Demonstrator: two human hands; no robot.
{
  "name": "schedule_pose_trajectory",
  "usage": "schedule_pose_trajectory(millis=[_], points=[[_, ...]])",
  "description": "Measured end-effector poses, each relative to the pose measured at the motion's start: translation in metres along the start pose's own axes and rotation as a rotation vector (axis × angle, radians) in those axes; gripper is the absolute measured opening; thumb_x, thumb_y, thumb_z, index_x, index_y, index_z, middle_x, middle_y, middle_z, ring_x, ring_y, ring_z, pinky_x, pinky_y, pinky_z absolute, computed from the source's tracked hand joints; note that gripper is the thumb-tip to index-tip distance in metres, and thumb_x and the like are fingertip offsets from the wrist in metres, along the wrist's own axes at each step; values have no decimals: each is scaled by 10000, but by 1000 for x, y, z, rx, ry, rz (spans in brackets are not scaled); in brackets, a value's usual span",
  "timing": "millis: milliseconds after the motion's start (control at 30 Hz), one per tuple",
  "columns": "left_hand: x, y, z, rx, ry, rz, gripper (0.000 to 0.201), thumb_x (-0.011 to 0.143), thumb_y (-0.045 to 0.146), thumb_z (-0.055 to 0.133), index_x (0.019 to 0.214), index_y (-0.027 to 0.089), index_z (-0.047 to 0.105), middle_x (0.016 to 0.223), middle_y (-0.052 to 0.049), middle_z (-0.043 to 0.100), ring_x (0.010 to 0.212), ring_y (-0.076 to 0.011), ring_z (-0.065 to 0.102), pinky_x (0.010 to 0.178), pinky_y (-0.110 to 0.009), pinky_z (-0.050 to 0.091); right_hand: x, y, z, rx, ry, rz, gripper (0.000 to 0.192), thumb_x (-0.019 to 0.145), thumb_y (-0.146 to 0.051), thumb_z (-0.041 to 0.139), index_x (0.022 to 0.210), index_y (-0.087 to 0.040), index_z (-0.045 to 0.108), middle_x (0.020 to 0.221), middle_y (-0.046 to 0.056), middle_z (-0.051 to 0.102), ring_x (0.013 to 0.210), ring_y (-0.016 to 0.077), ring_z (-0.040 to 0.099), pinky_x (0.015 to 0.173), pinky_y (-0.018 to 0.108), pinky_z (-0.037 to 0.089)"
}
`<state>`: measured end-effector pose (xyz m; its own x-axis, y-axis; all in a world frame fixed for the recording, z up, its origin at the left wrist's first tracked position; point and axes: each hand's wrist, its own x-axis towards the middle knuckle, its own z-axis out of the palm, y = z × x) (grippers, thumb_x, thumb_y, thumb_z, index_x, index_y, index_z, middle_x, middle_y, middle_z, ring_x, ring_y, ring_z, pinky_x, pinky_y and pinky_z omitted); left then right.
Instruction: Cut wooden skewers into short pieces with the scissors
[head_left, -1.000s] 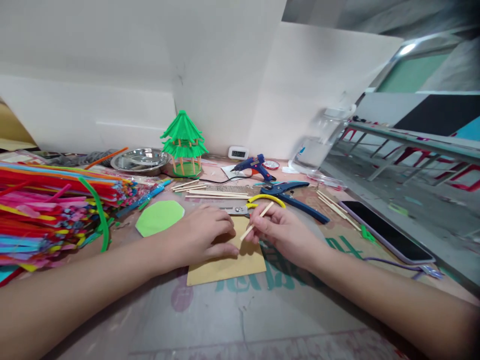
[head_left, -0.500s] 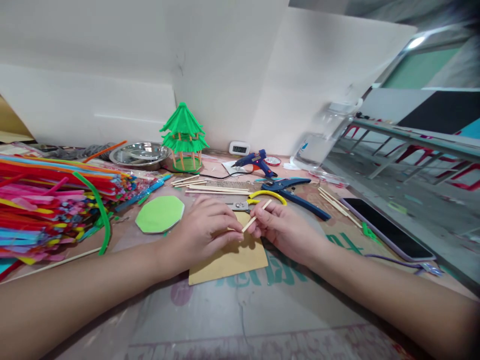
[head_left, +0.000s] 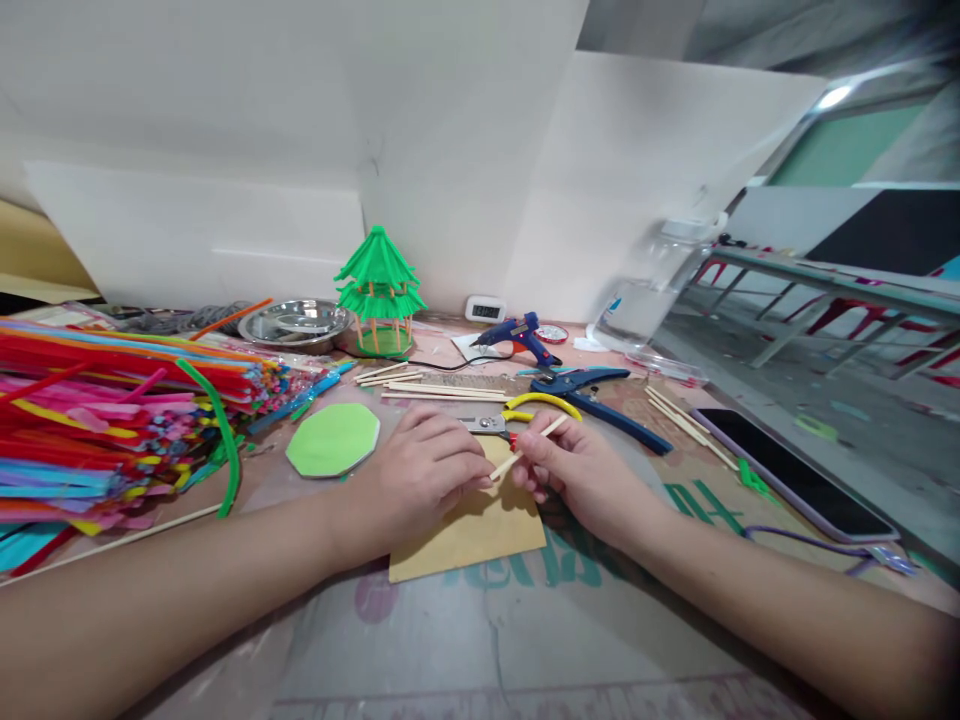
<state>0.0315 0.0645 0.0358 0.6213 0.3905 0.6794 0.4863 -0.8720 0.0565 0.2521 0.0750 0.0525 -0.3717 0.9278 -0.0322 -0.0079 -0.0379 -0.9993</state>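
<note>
A short pale wooden stick [head_left: 517, 457] is pinched in my right hand [head_left: 576, 462], slanting down to the left. My left hand [head_left: 435, 468] has its fingers closed at the stick's lower end, the fingertips partly hidden. Beneath both hands lies a tan square sheet [head_left: 469, 545]. Just beyond them rest scissors [head_left: 536, 403] with yellow handles, partly covered by my right hand. A light green octagonal piece [head_left: 334, 440] lies to the left of my left hand.
Behind stand a green-roofed pavilion model [head_left: 381, 290], a metal bowl [head_left: 292, 325], a glue gun [head_left: 521, 336] and a water bottle [head_left: 649, 285]. Blue cutters [head_left: 611, 400], loose sticks [head_left: 446, 390] and a phone [head_left: 795, 470] lie around. Pipe cleaners [head_left: 97, 430] fill the left side.
My right hand has shifted slightly along the stick, whose angle is a little flatter. The whole view has moved slightly, so things sit lower and further right.
</note>
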Motion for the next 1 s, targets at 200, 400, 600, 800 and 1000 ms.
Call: schedule_pose_trajectory(millis=[200,400,600,800,1000], points=[[0,-1,0,-12,0,-11,128,969,295,613,890,217,677,845,5,728,859,-158,608,890,-350,383,0,0,1,-56,-20,-41,431,782,-552,779,744,-205,525,600,-24,670,477,83,525,462,208,373],[3,3,-6,-65,-68,-41,223,992,307,547,846,193,671,832,-13,713,849,-170,594,893,-371,377,0,1,1,-83,-54,-55,438,789,-562,769,746,-202,524,626,-18,675,506,90,551,504,222,413],[2,3,-6,-91,-119,-69,236,1006,272,496,849,190,654,848,-33,701,867,-184,591,911,-386,379,-2,0,4,1,-78,15,432,810,-572,749,872,-205,530,648,-13,693,508,95,565,494,216,425],[-1,-2,1,-49,-103,-42,184,1001,195,492,927,201,661,909,-42,723,920,-182,611,909,-364,385,0,2,0,40,-52,21,422,798,-546,772,859,-206,530,656,-12,683,524,104,568,490,218,431],[2,0,-3,-86,-49,-34,168,995,267,552,907,194,675,846,-19,714,851,-172,594,875,-353,382,0,1,1,10,-18,16,406,784,-534,788,829,-199,563,637,-14,673,508,97,549,492,221,421]])
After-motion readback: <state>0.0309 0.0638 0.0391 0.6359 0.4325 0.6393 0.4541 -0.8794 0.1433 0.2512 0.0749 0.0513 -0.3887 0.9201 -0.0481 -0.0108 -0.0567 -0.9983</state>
